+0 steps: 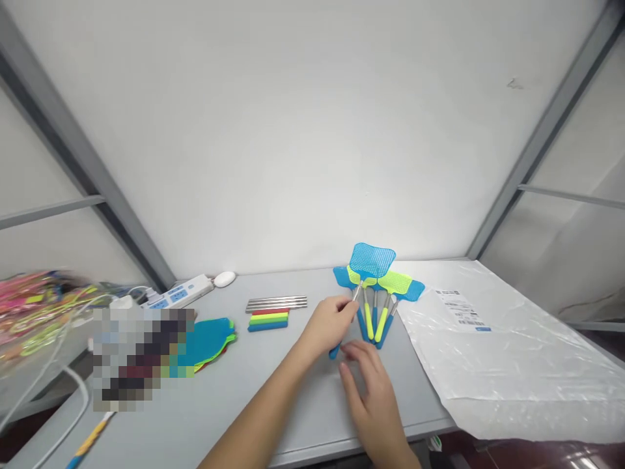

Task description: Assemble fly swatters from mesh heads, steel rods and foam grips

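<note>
My left hand (328, 324) is closed around the metal rod of a blue fly swatter (374, 259). Its mesh head points toward the wall, and the end of its blue handle shows below my fingers. Just beside that handle end is my right hand (370, 384), fingers apart and holding nothing. Several blue and yellow-green swatters lie fanned out on the table under and beside the held one, among them a yellow-green swatter (395, 282). Whether my right fingertips touch the blue handle I cannot make out.
Left of my hands lie metal rods (277, 303) and coloured handles (268, 320). Farther left are stacked swatter heads (208, 342), a power strip (183, 293), a white oval object (224, 279) and a blurred patch. White plastic packaging (493, 365) covers the table's right side.
</note>
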Available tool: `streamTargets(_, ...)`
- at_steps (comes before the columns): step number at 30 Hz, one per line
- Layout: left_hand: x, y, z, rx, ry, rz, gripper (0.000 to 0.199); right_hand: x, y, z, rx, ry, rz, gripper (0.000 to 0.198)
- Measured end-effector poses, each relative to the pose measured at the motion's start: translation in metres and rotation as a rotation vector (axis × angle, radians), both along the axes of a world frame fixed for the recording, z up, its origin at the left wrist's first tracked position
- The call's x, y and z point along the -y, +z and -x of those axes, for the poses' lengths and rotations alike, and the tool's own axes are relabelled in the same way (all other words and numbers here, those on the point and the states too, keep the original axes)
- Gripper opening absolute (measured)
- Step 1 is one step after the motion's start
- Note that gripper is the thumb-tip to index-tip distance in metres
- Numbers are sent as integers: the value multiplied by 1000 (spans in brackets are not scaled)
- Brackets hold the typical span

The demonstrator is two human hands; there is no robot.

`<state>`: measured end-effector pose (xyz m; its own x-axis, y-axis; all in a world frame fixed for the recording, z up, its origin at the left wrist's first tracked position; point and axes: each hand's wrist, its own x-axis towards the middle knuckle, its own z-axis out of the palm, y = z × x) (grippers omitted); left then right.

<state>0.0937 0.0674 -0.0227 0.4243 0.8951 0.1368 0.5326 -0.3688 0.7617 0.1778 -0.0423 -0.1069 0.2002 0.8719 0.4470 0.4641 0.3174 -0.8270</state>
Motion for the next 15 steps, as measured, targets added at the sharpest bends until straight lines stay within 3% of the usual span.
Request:
streamTargets(3, -14, -4, -35, -166, 33, -61, 33, 7, -8, -36, 170, -129, 11, 18)
streamTargets(7, -29, -11, -72, -365, 43, -109, 31, 6, -11, -69, 186, -283, 65, 20)
streamTargets(15, -53, -20, -100, -610, 1, -126, 39, 3, -10, -70, 159, -295, 40, 19)
